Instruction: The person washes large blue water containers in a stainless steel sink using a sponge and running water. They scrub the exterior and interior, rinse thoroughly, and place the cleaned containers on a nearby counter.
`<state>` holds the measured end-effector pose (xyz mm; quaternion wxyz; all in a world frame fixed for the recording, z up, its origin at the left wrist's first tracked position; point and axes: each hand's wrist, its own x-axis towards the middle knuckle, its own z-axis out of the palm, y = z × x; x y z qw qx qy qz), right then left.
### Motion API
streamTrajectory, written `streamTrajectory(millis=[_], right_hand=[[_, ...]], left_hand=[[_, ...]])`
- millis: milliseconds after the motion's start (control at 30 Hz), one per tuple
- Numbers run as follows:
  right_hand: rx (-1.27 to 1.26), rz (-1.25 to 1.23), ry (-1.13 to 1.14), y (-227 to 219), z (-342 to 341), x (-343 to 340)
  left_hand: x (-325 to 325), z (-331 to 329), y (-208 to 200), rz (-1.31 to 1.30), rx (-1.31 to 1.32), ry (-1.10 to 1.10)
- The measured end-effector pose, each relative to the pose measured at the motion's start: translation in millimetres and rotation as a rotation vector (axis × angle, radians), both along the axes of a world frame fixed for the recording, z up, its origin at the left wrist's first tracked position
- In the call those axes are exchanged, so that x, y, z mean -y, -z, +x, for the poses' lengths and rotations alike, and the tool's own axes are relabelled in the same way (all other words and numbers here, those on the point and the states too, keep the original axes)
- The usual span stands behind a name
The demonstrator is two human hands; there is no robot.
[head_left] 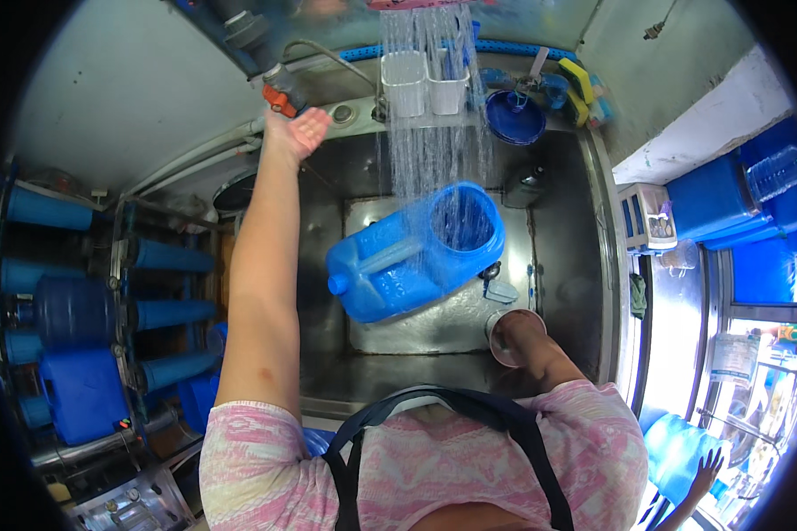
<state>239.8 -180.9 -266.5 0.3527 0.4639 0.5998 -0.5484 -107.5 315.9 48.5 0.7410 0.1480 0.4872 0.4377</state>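
Note:
My left hand is raised at the back left of the sink, palm up and fingers stretched out, beside a valve with an orange handle. Whether it touches the handle I cannot tell. Down at the right of the basin my right hand reaches into a pale round tub, and its fingers are hidden there. Between my arms a blue plastic jug lies tilted in the steel sink. Streams of water fall from above into the jug's wide round opening.
On the back ledge stand white baskets, a blue bowl and yellow sponges. A dark bottle is in the sink's back right corner. Blue filter cylinders line the left; another person's hand shows at lower right.

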Motion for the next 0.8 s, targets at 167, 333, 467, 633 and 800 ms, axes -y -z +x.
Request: streamTrajectory(millis=[167,333,467,633,800], right_hand=[[-0.038,-0.06,0.007,-30,-4,-18],[-0.167,-0.104,0.271,-89,21,-59],[-0.721,0.096,1.292,-123,60,-87],[-0.915,0.489,2.262,-99,79,-151],[-1.109,0.307,2.711,-67,116,-223]], left_hand=[[-46,-8,6,-0.014,-0.021,-0.266],[-57,-35,37,0.493,-0.894,-0.112],[-16,-41,42,0.535,-1.059,0.068],[106,-28,50,0.77,-0.937,0.673],[221,-21,64,0.971,-1.32,0.858]])
